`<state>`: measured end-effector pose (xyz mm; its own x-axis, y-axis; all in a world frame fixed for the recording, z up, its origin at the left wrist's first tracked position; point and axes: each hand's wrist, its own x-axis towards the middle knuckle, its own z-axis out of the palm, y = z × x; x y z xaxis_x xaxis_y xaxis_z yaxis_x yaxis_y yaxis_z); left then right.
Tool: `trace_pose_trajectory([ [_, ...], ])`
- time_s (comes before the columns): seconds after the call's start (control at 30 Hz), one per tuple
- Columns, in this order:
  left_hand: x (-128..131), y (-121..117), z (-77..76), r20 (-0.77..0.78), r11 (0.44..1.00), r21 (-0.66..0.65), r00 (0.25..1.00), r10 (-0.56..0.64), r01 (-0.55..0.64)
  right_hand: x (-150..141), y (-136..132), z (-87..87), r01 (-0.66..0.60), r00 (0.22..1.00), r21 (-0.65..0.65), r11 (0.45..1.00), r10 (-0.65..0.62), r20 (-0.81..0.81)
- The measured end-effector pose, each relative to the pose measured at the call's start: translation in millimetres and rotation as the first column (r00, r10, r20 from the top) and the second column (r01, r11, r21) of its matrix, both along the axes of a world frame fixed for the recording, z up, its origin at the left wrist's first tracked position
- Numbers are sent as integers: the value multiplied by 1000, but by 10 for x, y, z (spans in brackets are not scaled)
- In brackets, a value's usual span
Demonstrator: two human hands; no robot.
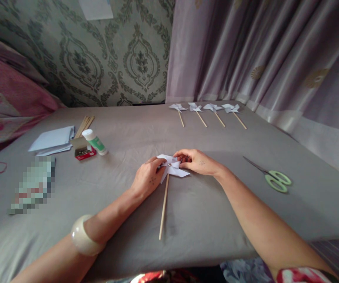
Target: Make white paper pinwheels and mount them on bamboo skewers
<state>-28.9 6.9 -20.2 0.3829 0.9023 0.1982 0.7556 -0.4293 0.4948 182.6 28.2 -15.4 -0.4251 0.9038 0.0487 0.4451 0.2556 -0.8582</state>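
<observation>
A white paper pinwheel [173, 168] lies in front of me, with a metal pin at its centre and a wooden stick [164, 208] pointing toward me. On its left side, my left hand [149, 175] is closed on a paper blade between thumb and fingers. At the upper right blade, my right hand [197, 162] has its fingers curled and pinched on the paper. Parts of the fingertips of both hands are hidden by the blades or by the hands themselves.
Finished-looking pinwheels [213, 108] lie in a row at the back right. Green-handled scissors [277, 180] rest on the right. Toward the left are a glue stick [95, 142], a red box of pins [84, 153], wooden sticks [84, 125], folded white paper [53, 139] and a blurred packet [35, 184].
</observation>
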Motion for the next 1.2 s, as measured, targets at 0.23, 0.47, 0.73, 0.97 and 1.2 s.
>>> trace_pose_trajectory([
  [0.23, 17, -5, 30, -20, 1000, -17, 1000, 22, -23, 21, 21, -15, 4, 999, -55, 999, -6, -44],
  [0.47, 4, -4, -7, -14, 1000, -5, 1000, 15, -16, 30, 58, -74, -8, 985, -152, 988, -18, -170],
  [0.73, 22, -4, 16, -14, 1000, -1, 1000, -1, 1, 10, 116, -93, 19, 980, -212, 977, -60, -189],
  [0.97, 18, 1, 2, -12, 1000, 0, 1000, -6, 6, -3, 187, -105, 11, 979, -237, 971, -58, -194],
  [1.2, 32, -3, 29, -16, 1000, -16, 1000, 0, 0, -5, 227, -143, 12, 977, -270, 963, -70, -204],
])
